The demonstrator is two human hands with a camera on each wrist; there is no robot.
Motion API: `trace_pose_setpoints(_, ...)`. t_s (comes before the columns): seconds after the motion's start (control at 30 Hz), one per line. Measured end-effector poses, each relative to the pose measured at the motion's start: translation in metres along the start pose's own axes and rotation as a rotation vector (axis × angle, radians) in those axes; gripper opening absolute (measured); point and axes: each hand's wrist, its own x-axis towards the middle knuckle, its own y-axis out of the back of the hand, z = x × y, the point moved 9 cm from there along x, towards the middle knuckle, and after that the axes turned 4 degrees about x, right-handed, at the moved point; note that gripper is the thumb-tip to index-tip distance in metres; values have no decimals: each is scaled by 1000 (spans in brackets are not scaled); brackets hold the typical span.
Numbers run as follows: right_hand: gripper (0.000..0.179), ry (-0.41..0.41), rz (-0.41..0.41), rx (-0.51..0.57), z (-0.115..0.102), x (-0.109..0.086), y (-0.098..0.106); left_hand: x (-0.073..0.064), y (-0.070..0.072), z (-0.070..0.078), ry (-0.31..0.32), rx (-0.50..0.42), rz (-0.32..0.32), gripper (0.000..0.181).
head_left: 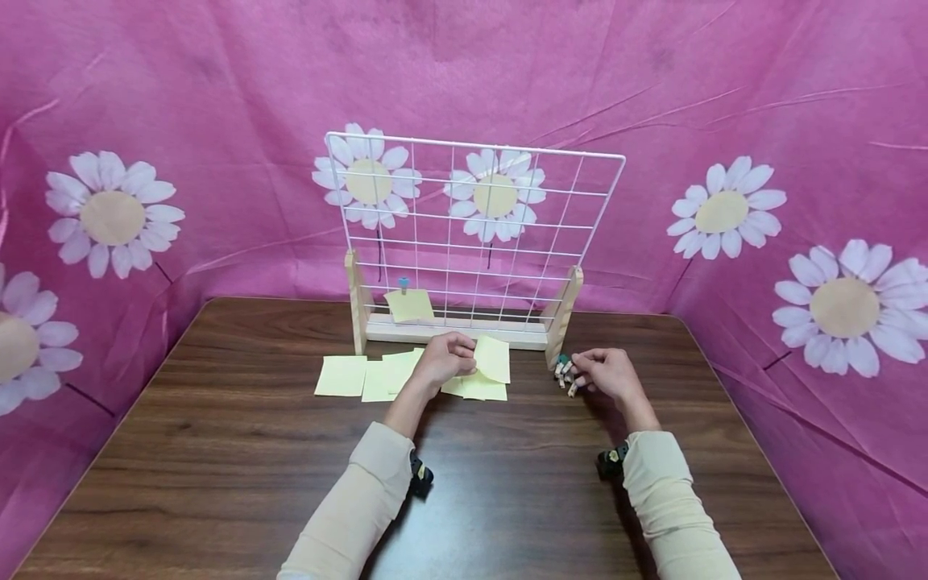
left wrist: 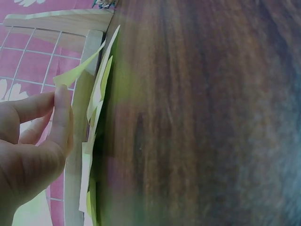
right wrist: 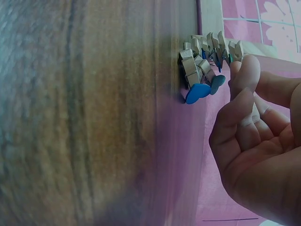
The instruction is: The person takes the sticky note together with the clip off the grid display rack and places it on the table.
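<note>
My left hand point(head_left: 444, 362) pinches the edge of a yellow sticky note point(head_left: 494, 359) between thumb and fingers. The note tilts up over other yellow notes point(head_left: 484, 392) on the table. In the left wrist view, the held note point(left wrist: 81, 71) curves away from the fingertips. Beside the stand's right foot, my right hand point(head_left: 611, 372) has its thumb and index fingertips right at a cluster of small wooden clothespins point(head_left: 563, 372). Blue and green heart tops show on some clothespins point(right wrist: 190, 66) in the right wrist view. I cannot tell whether a clothespin is between those fingertips.
A white wire grid point(head_left: 474, 216) stands upright in wooden feet point(head_left: 357, 310) at the table's back. A blue-topped clothespin point(head_left: 403, 283) holds one note point(head_left: 413, 308) low on the grid's left. More notes point(head_left: 341, 376) lie left of my left hand. Pink flowered cloth point(head_left: 246, 201) surrounds the table.
</note>
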Motion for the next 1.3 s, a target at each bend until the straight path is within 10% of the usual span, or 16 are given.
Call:
trace_pose_setpoints(0.87, 31, -43, -43, -48, 10, 4, -13, 3, -2, -2, -11, 280, 72, 26)
trace_pose_setpoints(1.3, 32, -29, -19, -82, 9, 5, -10, 3, -2, -4, -5, 252, 63, 27)
